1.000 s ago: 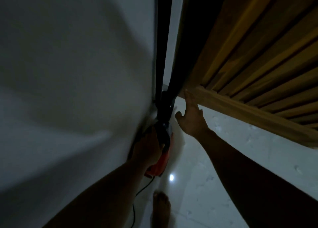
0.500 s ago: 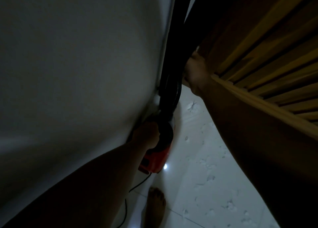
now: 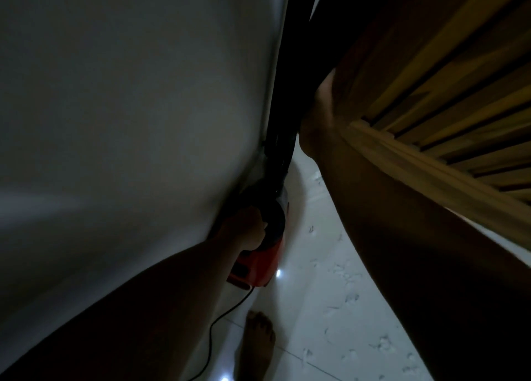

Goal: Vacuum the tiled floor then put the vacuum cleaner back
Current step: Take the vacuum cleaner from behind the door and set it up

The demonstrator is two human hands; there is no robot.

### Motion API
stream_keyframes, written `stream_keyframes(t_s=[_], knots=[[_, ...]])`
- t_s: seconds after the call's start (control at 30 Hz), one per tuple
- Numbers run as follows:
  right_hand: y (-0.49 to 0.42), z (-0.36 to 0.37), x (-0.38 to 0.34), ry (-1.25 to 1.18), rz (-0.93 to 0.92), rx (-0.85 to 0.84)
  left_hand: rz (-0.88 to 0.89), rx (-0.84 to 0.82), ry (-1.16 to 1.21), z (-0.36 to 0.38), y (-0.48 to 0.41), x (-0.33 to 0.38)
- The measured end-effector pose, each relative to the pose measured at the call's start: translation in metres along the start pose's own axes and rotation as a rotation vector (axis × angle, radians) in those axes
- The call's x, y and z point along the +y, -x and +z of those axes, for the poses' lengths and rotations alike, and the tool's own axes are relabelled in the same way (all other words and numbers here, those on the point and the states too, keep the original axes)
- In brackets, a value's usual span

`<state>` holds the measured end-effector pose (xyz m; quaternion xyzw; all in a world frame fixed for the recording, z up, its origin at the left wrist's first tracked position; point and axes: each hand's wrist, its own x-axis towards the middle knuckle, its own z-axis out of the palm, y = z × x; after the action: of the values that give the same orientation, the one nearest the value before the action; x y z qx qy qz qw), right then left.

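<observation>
Dim, grainy wide-angle view, heavy shadow on arms, small glare spots on glossy floor (image 3: 330, 308).

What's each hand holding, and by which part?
Left hand grips the vacuum cleaner by its dark handle above the red body. Right hand is at the edge of the slatted wooden panel; fingers hidden, grip unconfirmed.

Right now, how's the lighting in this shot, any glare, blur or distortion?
Head view: dim and underexposed, shadows nearly black; small glare spots on the tiled floor beside the vacuum cleaner; the wall looks soft; wide-angle distortion bows straight edges.
</observation>
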<state>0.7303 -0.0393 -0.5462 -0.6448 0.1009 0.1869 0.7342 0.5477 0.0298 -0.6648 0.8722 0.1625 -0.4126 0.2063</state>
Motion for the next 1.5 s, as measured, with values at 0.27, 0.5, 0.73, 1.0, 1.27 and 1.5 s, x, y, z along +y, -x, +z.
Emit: stream_keyframes(t_s=[0.27, 0.5, 0.73, 1.0, 1.27, 1.5], knots=[[0.043, -0.018, 0.040, 0.219, -0.431, 0.192, 0.002, -0.006, -0.049, 0.003, -0.005, 0.000], [0.002, -0.004, 0.039, 0.627, -0.384, -0.047, 0.005, -0.015, -0.080, 0.000, -0.004, 0.002], [-0.045, 0.009, 0.026, 0.603, -0.203, -0.090, -0.008, -0.003, -0.018, 0.001, -0.007, -0.002], [-0.059, 0.007, 0.027, 0.580, -0.124, -0.060, -0.014, 0.044, 0.219, 0.018, -0.006, -0.013], [-0.015, -0.011, 0.021, 0.539, -0.180, 0.119, -0.035, 0.063, 0.169, 0.025, 0.036, -0.018], [0.090, -0.011, -0.037, 0.437, -0.263, 0.113, 0.026, 0.119, 0.127, 0.027, 0.125, -0.033]])
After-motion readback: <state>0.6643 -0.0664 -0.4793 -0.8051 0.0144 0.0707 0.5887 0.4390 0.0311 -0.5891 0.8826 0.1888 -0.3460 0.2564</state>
